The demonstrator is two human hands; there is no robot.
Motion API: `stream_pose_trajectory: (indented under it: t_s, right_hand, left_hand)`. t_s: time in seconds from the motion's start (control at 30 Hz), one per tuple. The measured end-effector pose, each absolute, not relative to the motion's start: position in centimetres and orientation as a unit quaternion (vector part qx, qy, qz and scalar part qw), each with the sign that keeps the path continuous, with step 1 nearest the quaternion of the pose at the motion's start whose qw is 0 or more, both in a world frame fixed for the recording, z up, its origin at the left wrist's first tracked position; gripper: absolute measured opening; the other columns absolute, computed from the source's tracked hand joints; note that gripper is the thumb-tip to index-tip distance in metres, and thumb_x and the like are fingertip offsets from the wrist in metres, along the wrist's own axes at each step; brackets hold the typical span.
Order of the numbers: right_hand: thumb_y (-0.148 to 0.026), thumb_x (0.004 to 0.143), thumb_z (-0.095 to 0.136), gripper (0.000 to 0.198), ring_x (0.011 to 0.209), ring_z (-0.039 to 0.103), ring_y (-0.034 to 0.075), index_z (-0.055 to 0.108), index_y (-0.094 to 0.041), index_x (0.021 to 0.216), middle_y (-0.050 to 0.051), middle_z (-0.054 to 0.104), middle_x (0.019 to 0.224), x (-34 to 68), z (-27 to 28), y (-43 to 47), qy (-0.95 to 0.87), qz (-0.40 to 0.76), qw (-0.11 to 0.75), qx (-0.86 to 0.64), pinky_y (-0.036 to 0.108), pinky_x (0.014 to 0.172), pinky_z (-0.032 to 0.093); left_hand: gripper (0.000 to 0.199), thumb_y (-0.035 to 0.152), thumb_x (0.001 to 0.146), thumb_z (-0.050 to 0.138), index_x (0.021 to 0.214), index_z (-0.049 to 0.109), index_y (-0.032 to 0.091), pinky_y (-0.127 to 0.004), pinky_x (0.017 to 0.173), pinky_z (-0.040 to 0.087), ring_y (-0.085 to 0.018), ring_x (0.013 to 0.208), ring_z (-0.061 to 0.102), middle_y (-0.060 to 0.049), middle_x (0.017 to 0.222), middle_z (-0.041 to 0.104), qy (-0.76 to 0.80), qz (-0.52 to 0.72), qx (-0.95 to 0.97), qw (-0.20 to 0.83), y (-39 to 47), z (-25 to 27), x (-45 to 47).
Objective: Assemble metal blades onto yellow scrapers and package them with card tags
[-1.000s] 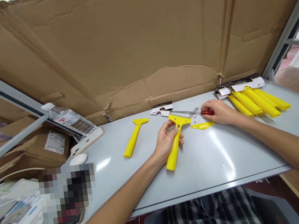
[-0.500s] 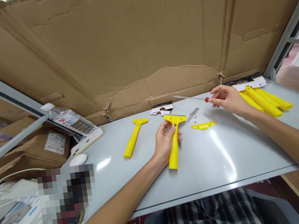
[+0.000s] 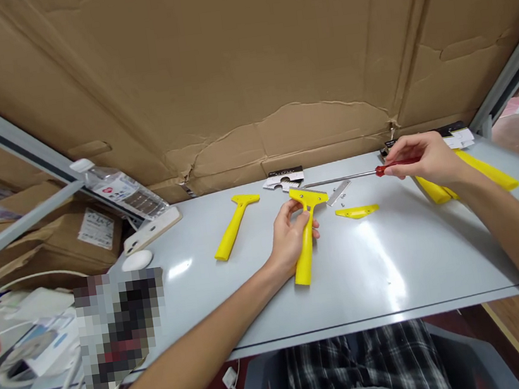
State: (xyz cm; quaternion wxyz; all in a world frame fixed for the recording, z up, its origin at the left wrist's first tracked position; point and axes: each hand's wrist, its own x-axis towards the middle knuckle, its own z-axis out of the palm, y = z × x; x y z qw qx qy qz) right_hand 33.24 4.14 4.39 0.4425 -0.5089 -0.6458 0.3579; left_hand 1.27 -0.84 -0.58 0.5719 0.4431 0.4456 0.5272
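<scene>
My left hand (image 3: 292, 231) is wrapped round the handle of a yellow scraper (image 3: 305, 246), its wide head tilted up and away from me. In my right hand (image 3: 429, 159) is a screwdriver (image 3: 381, 171) with a red handle; its long shaft points left, the tip just above the scraper's head. I cannot tell whether the tip touches it. To the right of that head lie a metal blade (image 3: 338, 193), a few small screws (image 3: 342, 196) and a yellow clamp plate (image 3: 357, 212). A second yellow scraper handle (image 3: 237, 226) rests on the table to the left.
More yellow scrapers (image 3: 488, 169) lie at the right beside a packaging card. A black-and-white card (image 3: 285, 178) is at the back of the table (image 3: 276, 320). On the left are a plastic bottle (image 3: 120, 190), power strip (image 3: 152, 230), white mouse (image 3: 137, 260) and cables. Cardboard (image 3: 242, 63) walls the back.
My right hand has moved right, and the screwdriver's shaft has swung lower to nearly level, its tip coming near the scraper's head. My left hand keeps its hold; the view shifted slightly.
</scene>
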Motion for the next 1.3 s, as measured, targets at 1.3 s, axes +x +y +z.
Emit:
stream_pose_trajectory:
  t_s: [1.3]
  right_hand:
    - [-0.062, 0.074, 0.077, 0.033, 0.056, 0.056, 0.005, 0.076, -0.034, 0.092, -0.006, 0.069, 0.072, 31.0, 14.2, 0.7, -0.864, -0.120, 0.195, -0.449, 0.021, 0.051, 0.035]
  left_hand:
    - [0.042, 0.032, 0.085, 0.077, 0.119, 0.057, 0.017, -0.040, 0.080, 0.065, -0.018, 0.077, 0.078, -0.016, 0.142, 0.054, 0.382, 0.525, 0.450, 0.613, -0.2, -2.4, 1.2]
